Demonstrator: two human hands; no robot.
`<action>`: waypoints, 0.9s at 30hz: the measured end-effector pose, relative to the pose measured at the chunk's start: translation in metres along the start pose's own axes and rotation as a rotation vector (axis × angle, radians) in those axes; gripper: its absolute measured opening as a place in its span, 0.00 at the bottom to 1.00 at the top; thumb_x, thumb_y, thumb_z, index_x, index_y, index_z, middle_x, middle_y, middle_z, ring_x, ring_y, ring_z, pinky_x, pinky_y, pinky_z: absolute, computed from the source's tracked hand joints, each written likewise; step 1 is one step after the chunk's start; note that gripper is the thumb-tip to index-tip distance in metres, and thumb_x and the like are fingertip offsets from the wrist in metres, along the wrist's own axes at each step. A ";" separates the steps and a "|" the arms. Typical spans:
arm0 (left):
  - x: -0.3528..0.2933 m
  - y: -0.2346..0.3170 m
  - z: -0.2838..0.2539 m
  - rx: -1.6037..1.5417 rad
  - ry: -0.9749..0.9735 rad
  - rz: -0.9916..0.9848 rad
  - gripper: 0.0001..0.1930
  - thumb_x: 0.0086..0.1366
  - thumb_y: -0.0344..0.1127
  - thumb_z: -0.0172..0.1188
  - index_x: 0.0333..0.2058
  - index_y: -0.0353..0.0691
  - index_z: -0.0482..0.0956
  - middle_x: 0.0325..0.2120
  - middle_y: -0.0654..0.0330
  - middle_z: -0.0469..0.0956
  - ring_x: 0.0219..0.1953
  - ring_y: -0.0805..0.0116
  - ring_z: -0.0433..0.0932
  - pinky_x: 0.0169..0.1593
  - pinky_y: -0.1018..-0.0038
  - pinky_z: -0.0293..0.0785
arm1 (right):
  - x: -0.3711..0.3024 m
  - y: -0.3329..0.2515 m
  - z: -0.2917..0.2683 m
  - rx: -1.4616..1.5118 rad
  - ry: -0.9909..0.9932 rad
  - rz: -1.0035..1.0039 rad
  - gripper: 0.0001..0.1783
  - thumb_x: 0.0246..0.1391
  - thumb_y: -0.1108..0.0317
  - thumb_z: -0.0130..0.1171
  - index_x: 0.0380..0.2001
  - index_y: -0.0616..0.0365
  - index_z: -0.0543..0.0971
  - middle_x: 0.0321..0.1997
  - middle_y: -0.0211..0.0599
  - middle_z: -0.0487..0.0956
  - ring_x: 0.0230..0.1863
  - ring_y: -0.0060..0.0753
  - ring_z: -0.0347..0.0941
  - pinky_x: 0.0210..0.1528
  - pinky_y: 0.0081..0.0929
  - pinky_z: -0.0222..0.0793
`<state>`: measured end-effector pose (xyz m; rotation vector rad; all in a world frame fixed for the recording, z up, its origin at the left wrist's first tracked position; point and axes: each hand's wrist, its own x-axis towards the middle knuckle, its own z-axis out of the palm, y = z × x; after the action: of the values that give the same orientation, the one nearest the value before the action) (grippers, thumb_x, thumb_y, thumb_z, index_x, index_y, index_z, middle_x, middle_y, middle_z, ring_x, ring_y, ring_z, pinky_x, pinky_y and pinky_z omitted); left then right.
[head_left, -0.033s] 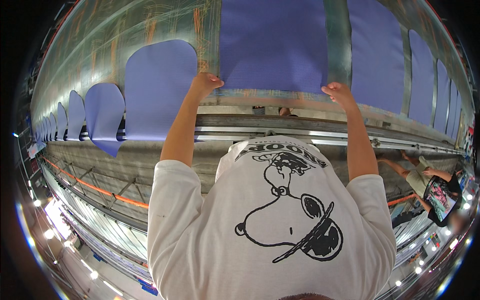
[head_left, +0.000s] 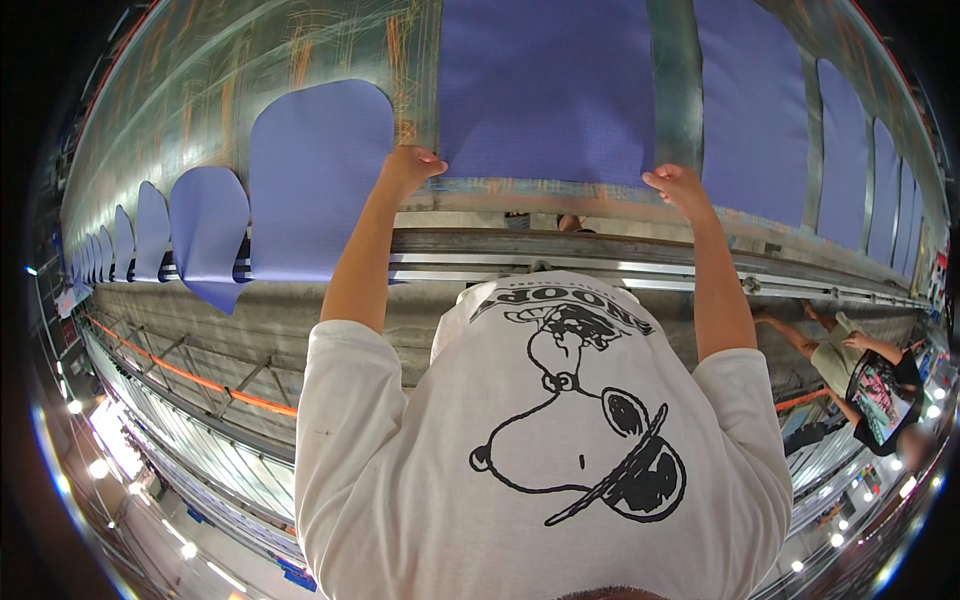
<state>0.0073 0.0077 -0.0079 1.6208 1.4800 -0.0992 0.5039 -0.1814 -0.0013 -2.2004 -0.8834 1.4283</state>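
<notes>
A purple-blue sheet with a fine ribbed texture [head_left: 547, 90] lies flat on the long table [head_left: 677, 90] in front of me. At its near left corner my left hand [head_left: 412, 170] pinches the edge between thumb and fingers. My right hand [head_left: 676, 188] grips the near right corner the same way, fingers curled in. Between the two hands the near edge runs almost straight, close to the table's front edge. The sheet's far end is cut off by the top of the picture.
Left of me lies a rounded purple-blue piece [head_left: 322, 180]; a row of similar ones follows, one drooping over the edge [head_left: 212, 230]. More sheets [head_left: 752, 120] line the right. A metal rail [head_left: 600, 268] runs along the table front. Another person [head_left: 868, 375] is at the far right.
</notes>
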 end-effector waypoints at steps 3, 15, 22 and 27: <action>-0.001 0.002 0.003 0.006 0.016 -0.001 0.22 0.56 0.49 0.74 0.40 0.36 0.88 0.37 0.52 0.87 0.39 0.57 0.85 0.43 0.64 0.79 | 0.000 0.000 -0.002 -0.029 -0.001 0.004 0.19 0.55 0.51 0.74 0.31 0.56 0.81 0.26 0.23 0.74 0.28 0.19 0.68 0.31 0.22 0.66; -0.005 -0.010 0.007 0.091 0.069 0.130 0.21 0.59 0.52 0.72 0.37 0.37 0.89 0.28 0.54 0.86 0.33 0.63 0.83 0.40 0.66 0.76 | -0.008 0.020 0.001 -0.006 0.044 -0.053 0.23 0.53 0.48 0.74 0.40 0.57 0.86 0.30 0.26 0.80 0.27 0.19 0.72 0.30 0.23 0.70; -0.004 0.003 0.002 0.075 0.033 -0.024 0.20 0.58 0.50 0.74 0.37 0.37 0.89 0.30 0.57 0.86 0.33 0.65 0.83 0.40 0.69 0.76 | -0.005 0.022 0.005 -0.060 0.084 -0.131 0.22 0.55 0.50 0.72 0.41 0.58 0.87 0.31 0.27 0.82 0.31 0.21 0.74 0.32 0.26 0.71; -0.004 0.002 0.000 0.034 0.032 0.007 0.21 0.58 0.51 0.74 0.37 0.37 0.89 0.30 0.57 0.86 0.34 0.67 0.83 0.41 0.70 0.76 | -0.011 0.016 0.012 -0.060 0.103 -0.120 0.21 0.55 0.51 0.72 0.41 0.59 0.87 0.34 0.31 0.85 0.34 0.26 0.78 0.36 0.28 0.73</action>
<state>0.0083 0.0046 -0.0043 1.6619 1.5047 -0.0953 0.4951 -0.2010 -0.0089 -2.2021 -1.0154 1.2371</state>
